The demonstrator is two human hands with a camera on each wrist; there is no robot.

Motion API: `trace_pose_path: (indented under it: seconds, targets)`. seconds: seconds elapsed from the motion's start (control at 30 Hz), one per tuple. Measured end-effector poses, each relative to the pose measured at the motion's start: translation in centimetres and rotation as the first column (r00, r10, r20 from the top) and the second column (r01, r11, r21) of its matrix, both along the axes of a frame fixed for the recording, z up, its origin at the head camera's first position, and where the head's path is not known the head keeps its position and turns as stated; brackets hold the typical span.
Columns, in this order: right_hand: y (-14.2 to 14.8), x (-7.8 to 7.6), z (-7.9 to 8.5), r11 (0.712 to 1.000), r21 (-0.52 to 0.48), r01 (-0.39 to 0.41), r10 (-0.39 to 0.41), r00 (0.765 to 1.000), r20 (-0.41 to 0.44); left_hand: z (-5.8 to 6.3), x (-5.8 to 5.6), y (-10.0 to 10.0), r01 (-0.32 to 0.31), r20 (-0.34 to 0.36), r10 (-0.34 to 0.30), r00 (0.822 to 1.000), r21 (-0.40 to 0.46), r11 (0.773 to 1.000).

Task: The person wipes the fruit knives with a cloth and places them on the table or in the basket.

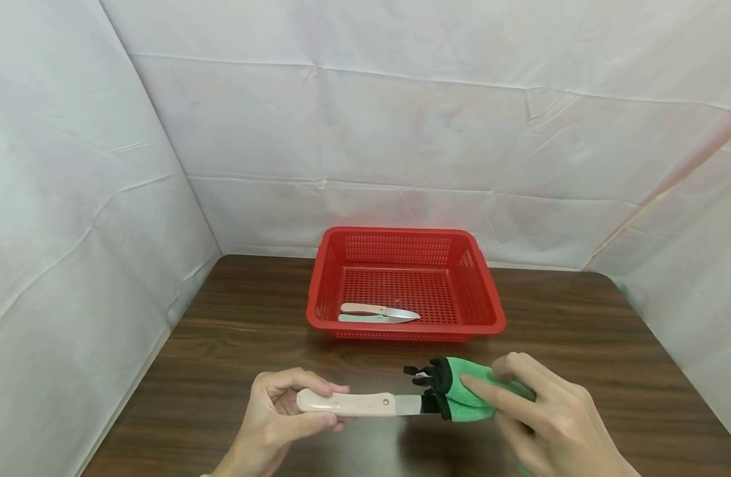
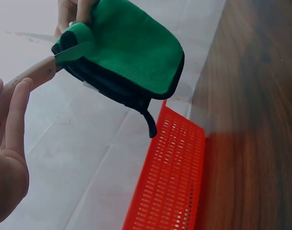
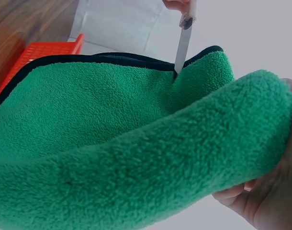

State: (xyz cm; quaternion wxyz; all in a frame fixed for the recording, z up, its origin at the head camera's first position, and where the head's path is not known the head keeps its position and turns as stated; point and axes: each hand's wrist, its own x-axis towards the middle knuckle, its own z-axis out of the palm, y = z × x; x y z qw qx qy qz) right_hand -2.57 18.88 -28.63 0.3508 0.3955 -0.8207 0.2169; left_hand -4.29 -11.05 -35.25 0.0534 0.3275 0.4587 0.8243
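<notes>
My left hand (image 1: 282,417) grips a knife (image 1: 353,404) by its pale pinkish handle, the blade pointing right. A green cloth (image 1: 469,391) with black edging is folded around the blade, hiding its tip in the head view. My right hand (image 1: 544,411) pinches the cloth from the right side. In the left wrist view the blade enters a fold of the green cloth (image 2: 136,48) beside the black edge. The right wrist view has the thick, fluffy cloth (image 3: 112,110) across most of it, with part of the blade (image 3: 183,48) showing above the fold.
Behind the hands stands a red plastic basket (image 1: 395,329) on the dark wooden table (image 1: 246,318). Inside it lie two knives, a pink-handled knife (image 1: 365,309) and a pale-handled knife (image 1: 365,318). White sheeting (image 1: 371,132) hangs behind and at both sides.
</notes>
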Motion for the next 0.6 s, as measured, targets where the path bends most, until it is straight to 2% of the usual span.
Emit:
trace_pose_path:
  seconds: [0.23, 0.4, 0.53, 0.6]
  targets:
    - [-0.7, 0.2, 0.6, 1.000, -0.003, -0.006, 0.006, 0.999, 0.039, 0.2, -0.2, 0.5, 0.015, 0.022, -0.015, 1.000, -0.008, 1.000]
    - [-1.2, -0.1, 0.7, 0.999, -0.002, -0.053, 0.053, 0.999, 0.004, 0.2, -0.2, 1.2, 0.013, 0.033, -0.012, 0.999, -0.007, 1.000]
    - [-1.6, -0.5, 0.5, 0.993, 0.004, -0.121, 0.121, 0.992, -0.043, 0.1, -0.2, 1.7, 0.011, 0.057, -0.011, 0.998, 0.000, 1.000]
    - [-1.7, -0.4, 0.5, 0.991, 0.013, -0.130, 0.130, 0.991, -0.028, 0.1, -0.2, 1.9, 0.008, 0.064, -0.008, 0.998, 0.003, 1.000]
